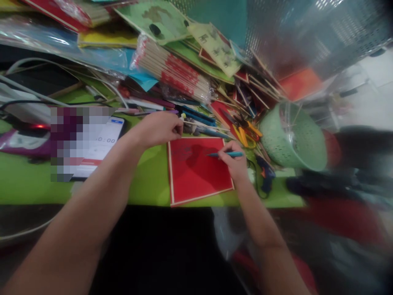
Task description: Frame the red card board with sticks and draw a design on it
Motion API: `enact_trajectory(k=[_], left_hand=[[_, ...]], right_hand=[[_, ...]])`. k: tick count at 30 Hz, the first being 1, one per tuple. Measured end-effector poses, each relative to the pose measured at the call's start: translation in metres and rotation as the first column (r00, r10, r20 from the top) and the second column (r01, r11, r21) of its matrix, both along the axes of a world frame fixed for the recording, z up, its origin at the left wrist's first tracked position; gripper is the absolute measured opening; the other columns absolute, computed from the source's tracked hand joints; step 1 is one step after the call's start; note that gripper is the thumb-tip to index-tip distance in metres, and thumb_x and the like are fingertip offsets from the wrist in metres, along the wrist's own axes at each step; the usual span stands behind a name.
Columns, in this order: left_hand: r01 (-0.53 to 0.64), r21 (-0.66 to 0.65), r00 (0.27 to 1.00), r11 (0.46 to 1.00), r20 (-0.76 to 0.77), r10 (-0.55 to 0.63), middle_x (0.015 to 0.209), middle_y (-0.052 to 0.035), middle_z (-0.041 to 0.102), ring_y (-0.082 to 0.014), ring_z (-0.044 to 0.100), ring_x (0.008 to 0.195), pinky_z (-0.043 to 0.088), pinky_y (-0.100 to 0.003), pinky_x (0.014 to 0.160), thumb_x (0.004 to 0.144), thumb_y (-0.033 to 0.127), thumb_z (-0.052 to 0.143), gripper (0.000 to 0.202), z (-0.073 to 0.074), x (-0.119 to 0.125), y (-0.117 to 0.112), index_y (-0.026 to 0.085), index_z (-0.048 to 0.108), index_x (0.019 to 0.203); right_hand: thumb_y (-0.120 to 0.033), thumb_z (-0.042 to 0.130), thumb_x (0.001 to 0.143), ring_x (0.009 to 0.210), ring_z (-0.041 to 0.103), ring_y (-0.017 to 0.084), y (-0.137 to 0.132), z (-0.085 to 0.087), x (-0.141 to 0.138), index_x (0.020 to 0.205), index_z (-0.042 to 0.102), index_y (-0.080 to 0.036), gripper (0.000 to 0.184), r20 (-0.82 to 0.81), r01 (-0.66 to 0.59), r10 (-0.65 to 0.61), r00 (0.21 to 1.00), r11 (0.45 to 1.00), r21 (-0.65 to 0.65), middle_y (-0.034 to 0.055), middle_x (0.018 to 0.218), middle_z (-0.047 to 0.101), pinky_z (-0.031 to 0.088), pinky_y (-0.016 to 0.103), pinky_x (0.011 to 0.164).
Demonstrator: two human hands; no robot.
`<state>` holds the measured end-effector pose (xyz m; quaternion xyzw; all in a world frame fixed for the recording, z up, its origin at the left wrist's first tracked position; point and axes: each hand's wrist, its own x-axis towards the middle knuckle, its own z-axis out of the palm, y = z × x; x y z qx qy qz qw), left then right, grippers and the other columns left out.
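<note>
A square red panel [199, 180] with pale strips along its edges lies on the green tabletop in front of me. My right hand [235, 159] grips a teal pen [235, 154] over the panel's right side, its dark tip pointing left at the red surface. Whether the tip touches, I cannot tell. Faint dark marks and a hand shadow show on the upper part. My left hand [164, 127] is at the panel's top left corner with curled fingers; what they hold, if anything, is hidden.
Left of the panel lies a lit phone [101, 149], partly pixelated. Scissors with orange handles [245, 135], a glue gun [265, 174] and a green plastic basket [291, 139] are on the right. Behind lie pens, bundled sticks [172, 69] and decorated panels [156, 20].
</note>
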<state>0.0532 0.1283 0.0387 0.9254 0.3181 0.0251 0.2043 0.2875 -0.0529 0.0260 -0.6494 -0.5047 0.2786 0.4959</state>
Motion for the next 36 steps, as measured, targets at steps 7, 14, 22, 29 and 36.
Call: enact_trajectory(k=[7, 14, 22, 29, 36], left_hand=[[0.005, -0.022, 1.0, 1.0, -0.002, -0.005, 0.096, -0.0054, 0.077, -0.0214, 0.067, 0.083, 0.04, -0.03, 0.067, 0.078, 0.031, 0.058, 0.024, 0.0, 0.0, 0.002, 0.022, 0.077, 0.091], [0.01, -0.022, 1.0, 1.0, 0.002, -0.01, 0.097, -0.0048, 0.077, -0.0228, 0.068, 0.085, 0.043, -0.031, 0.072, 0.077, 0.034, 0.056, 0.027, -0.001, -0.001, 0.004, 0.023, 0.076, 0.091], [0.011, -0.019, 1.0, 1.0, -0.023, -0.011, 0.096, -0.0062, 0.075, -0.0231, 0.067, 0.084, 0.043, -0.032, 0.07, 0.076, 0.033, 0.055, 0.028, 0.002, 0.0, 0.002, 0.022, 0.076, 0.092], [0.021, -0.029, 0.999, 0.999, -0.029, -0.022, 0.096, -0.007, 0.077, -0.0239, 0.068, 0.084, 0.046, -0.034, 0.072, 0.077, 0.034, 0.053, 0.032, 0.004, 0.0, 0.002, 0.022, 0.077, 0.093], [0.023, -0.01, 1.0, 1.0, -0.008, -0.023, 0.095, -0.0042, 0.078, -0.0214, 0.068, 0.084, 0.045, -0.03, 0.07, 0.078, 0.033, 0.057, 0.023, 0.001, -0.001, 0.003, 0.024, 0.076, 0.09]], right_hand=[[-0.027, 0.071, 0.082, 0.062, 0.056, 0.013, -0.005, 0.002, 0.013, 0.075, 0.061, -0.024, 0.013, 0.077, 0.218, -0.227, 0.971, 0.969, 0.117, -0.0059, 0.066, 0.06, 0.044, 0.029, 0.064], [-0.028, 0.069, 0.08, 0.062, 0.055, 0.014, -0.003, 0.005, 0.008, 0.071, 0.059, -0.024, 0.014, 0.133, 0.236, -0.246, 0.96, 0.968, 0.089, -0.0055, 0.064, 0.06, 0.045, 0.029, 0.063], [-0.029, 0.069, 0.082, 0.064, 0.056, 0.014, -0.003, 0.005, 0.006, 0.074, 0.059, -0.024, 0.014, 0.159, 0.193, -0.2, 0.967, 0.979, 0.059, -0.0052, 0.066, 0.06, 0.046, 0.029, 0.064], [-0.027, 0.069, 0.083, 0.064, 0.053, 0.014, -0.003, 0.004, 0.007, 0.073, 0.058, -0.025, 0.014, 0.164, 0.176, -0.184, 0.969, 0.983, 0.059, -0.004, 0.066, 0.057, 0.045, 0.031, 0.063], [-0.029, 0.069, 0.083, 0.064, 0.053, 0.015, -0.002, 0.003, 0.008, 0.074, 0.058, -0.026, 0.014, 0.165, 0.178, -0.183, 0.969, 0.983, 0.043, -0.0044, 0.066, 0.058, 0.044, 0.032, 0.063]])
